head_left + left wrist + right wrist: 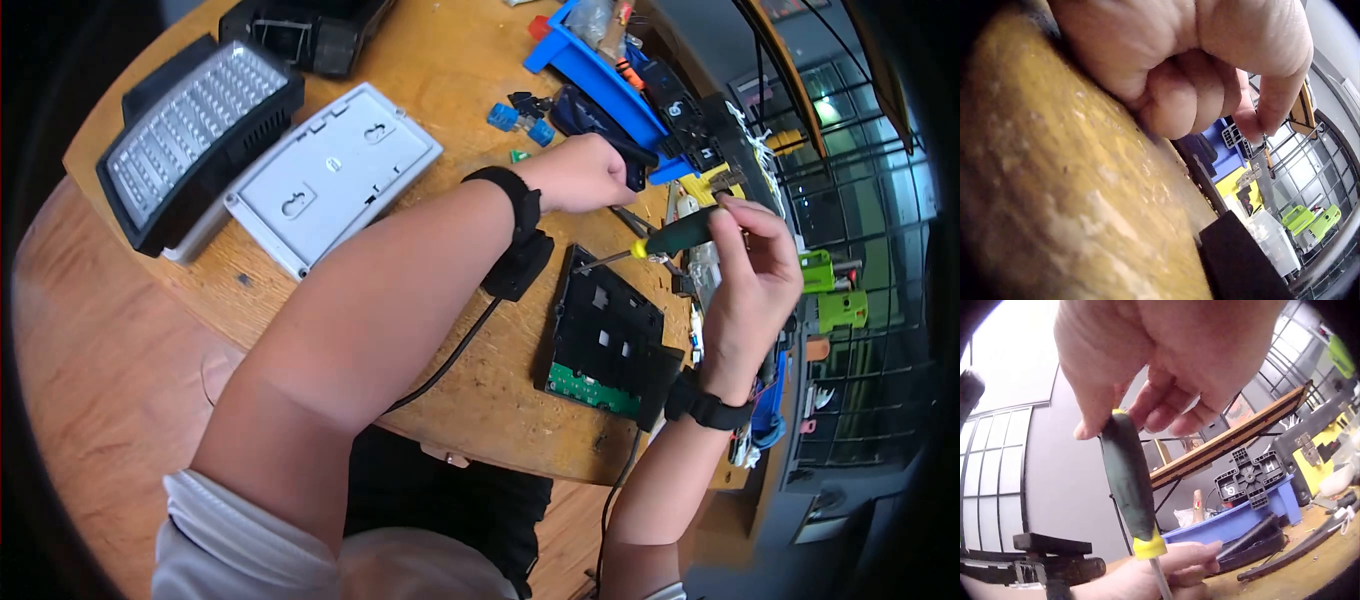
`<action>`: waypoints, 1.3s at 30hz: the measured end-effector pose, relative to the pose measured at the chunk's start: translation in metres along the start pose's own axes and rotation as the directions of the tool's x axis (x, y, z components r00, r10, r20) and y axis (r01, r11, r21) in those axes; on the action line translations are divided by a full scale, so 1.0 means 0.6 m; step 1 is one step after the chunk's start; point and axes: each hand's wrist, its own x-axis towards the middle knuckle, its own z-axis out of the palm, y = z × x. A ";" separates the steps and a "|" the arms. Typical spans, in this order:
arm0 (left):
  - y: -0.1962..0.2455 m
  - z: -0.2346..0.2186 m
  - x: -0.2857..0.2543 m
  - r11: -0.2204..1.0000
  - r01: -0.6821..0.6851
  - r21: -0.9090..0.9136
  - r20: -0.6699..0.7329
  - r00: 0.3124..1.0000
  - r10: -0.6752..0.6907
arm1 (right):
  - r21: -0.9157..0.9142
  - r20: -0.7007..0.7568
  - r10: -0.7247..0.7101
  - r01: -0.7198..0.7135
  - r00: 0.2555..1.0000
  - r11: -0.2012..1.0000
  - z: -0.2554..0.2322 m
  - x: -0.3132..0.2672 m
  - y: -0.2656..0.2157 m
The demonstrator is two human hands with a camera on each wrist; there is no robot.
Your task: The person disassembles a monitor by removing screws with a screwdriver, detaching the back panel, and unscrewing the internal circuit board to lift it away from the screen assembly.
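Note:
My right hand (755,260) pinches the end of a dark green screwdriver (680,235) with a yellow collar. The blade slants down to the upper corner of a flat black panel (620,310), where its tip overlaps the edge. A green circuit board (590,390) shows along the panel's near side. Farther back, my left hand (580,172) rests low by the table with its fingers curled in. In the left wrist view, no thing shows within that hand (1191,69). A black rod-like piece (1249,539) lies at its fingertips in the right wrist view.
A white plastic housing (335,180) and an LED lamp (200,135) occupy the table's left. Behind the left hand stand a blue bin (600,70) and black cross-shaped parts (1250,478). Pliers (635,220) lie near it. Blue pieces (520,122) sit beyond the wrist.

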 end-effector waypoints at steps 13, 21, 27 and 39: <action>-0.003 -0.007 0.007 0.999 0.002 -0.044 0.018 1.000 -0.002 | 0.063 0.078 0.025 -0.030 0.997 0.998 -0.015 0.002 0.025; 0.000 -0.010 0.007 1.000 0.016 -0.023 0.018 1.000 -0.016 | 0.131 0.125 0.020 -0.037 0.992 0.991 -0.011 -0.008 0.025; -0.004 -0.007 0.010 0.998 0.027 -0.063 0.014 1.000 -0.026 | 0.210 -0.109 -0.019 0.041 0.994 0.977 -0.031 -0.004 -0.011; -0.013 -0.005 0.015 0.986 0.066 -0.153 0.054 0.997 -0.058 | -0.427 0.731 0.113 0.323 0.673 0.845 0.026 -0.002 0.010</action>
